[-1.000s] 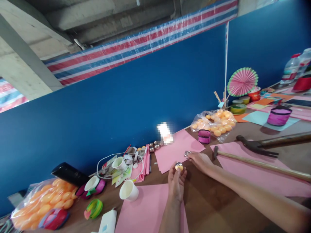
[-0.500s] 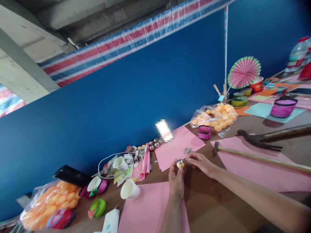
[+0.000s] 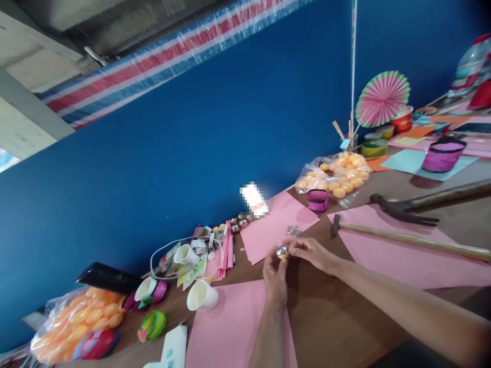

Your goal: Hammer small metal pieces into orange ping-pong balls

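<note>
My left hand (image 3: 275,281) holds a small ball (image 3: 283,251) between thumb and fingers. The ball is orange below and covered with shiny silver bits on top. My right hand (image 3: 313,254) is at the ball's right side, its thumb and fingertips pinched together; anything between them is too small to make out. Just beyond the hands, a little pile of silver pieces (image 3: 293,231) lies on a pink sheet (image 3: 268,230). Several finished-looking silver balls (image 3: 238,223) sit against the blue wall.
Two hammers, a small one (image 3: 402,238) and a claw hammer (image 3: 406,208), lie at right. Bags of orange balls stand at left (image 3: 82,322) and back (image 3: 347,176). A paper cup (image 3: 202,296) tips beside the near pink sheet (image 3: 226,332). A purple pouch (image 3: 317,200) stands behind.
My right hand has moved closer to the ball, its fingertips now at the ball's side. My left hand still holds the ball. The whole view has shifted slightly.
</note>
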Available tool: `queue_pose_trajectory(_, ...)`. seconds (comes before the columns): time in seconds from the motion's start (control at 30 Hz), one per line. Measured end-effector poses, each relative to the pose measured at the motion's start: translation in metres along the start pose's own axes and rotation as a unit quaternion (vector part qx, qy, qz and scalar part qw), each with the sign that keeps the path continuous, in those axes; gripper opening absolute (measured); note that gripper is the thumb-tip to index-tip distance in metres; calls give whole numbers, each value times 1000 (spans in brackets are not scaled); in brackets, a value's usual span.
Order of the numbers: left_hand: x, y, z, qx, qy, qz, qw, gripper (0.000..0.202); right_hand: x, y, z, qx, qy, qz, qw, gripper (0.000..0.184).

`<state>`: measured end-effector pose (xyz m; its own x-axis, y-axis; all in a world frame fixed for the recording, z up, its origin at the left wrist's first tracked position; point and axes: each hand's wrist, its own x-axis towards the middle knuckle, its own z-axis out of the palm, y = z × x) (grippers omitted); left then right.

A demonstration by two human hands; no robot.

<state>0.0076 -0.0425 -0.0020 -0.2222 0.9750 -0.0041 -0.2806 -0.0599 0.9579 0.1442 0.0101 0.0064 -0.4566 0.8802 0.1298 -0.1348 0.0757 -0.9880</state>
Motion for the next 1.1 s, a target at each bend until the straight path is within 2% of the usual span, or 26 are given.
queue_pose_trajectory(0.37, -1, 1, 0, 4, -13, 9, 1000, 46, 0, 2, 1, -37, 0, -24, 999, 28)
queue_pose_trajectory(0.57, -1, 1, 2, 5, 3, 2, 1000, 45, -1, 1, 1, -50, -4, -17, 999, 26)
queue_pose_trajectory(1.1, -3, 3, 2, 4, 6, -1, 1000, 48, 0, 1, 1, -52, -12, -23, 998, 27)
